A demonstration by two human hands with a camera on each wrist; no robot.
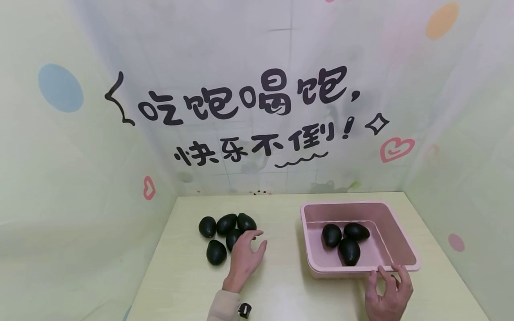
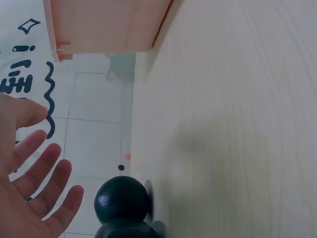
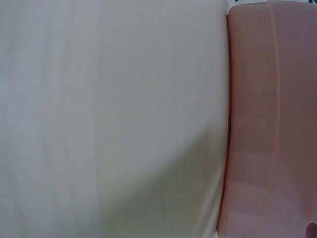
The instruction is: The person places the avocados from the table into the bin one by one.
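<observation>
Broadly, pale printed walls (image 1: 80,178) enclose a wood-grained table (image 1: 277,294). On its right sits a pink bin (image 1: 341,211). The right hand (image 1: 389,292) has fingertips at the near rim; whether they pinch it, I cannot tell. The left hand (image 1: 246,256), fingers spread, is near five visible avocados (image 1: 216,253); three more avocados (image 1: 350,253) lie inside the bin. Only the left wrist view shows that hand's bare palm side.

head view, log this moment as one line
left hand: empty, near five visible avocados on table | right hand: fingers at near rim of pink bin | inside bin: three avocados
</observation>
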